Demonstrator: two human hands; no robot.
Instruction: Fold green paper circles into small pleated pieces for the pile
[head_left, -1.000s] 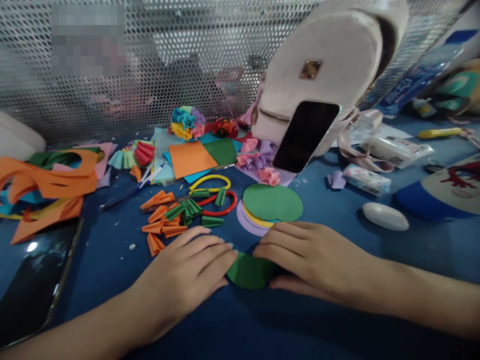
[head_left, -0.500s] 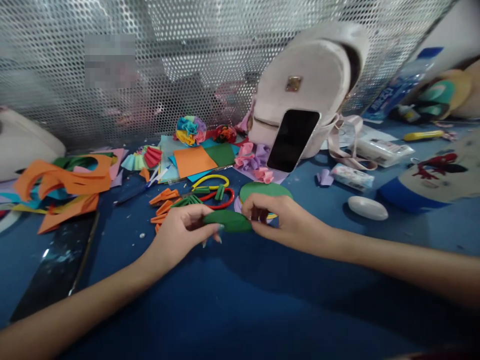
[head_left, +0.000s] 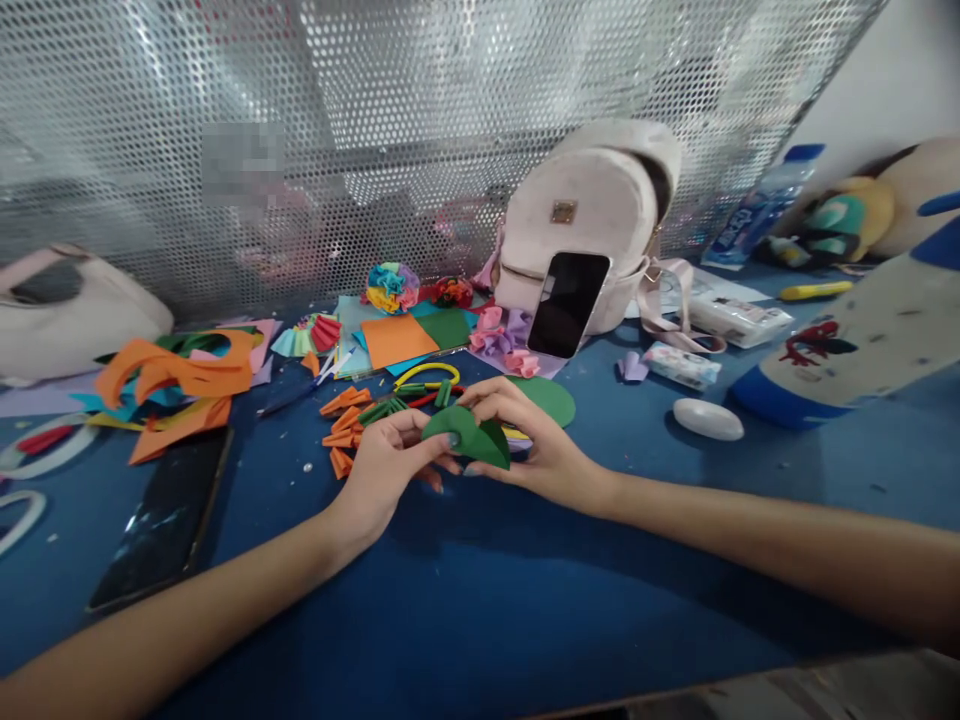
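A dark green paper circle [head_left: 469, 437], bent into a curve, is held between both hands just above the blue table. My left hand [head_left: 394, 450] pinches its left side with the thumb on top. On the other side, the fingers of my right hand [head_left: 536, 440] are closed round the paper's right part. Behind my right hand lies a lighter green paper circle [head_left: 553, 400], partly covered. Folded orange paper pieces [head_left: 345, 418] and rolled green ones [head_left: 384, 410] sit beyond my left hand, by scissors with a yellow handle [head_left: 427, 374].
At the back, a phone [head_left: 568, 303] leans on a white backpack [head_left: 581, 215]. Orange paper scraps [head_left: 176, 368] and another phone [head_left: 169, 515] lie left. To the right are a white oval object [head_left: 707, 419], a tissue pack [head_left: 682, 365] and a large bottle [head_left: 847, 340].
The green circle, seen nearly edge-on before, is now tilted up and bent. My right hand has moved closer to my left. The camera view has shifted.
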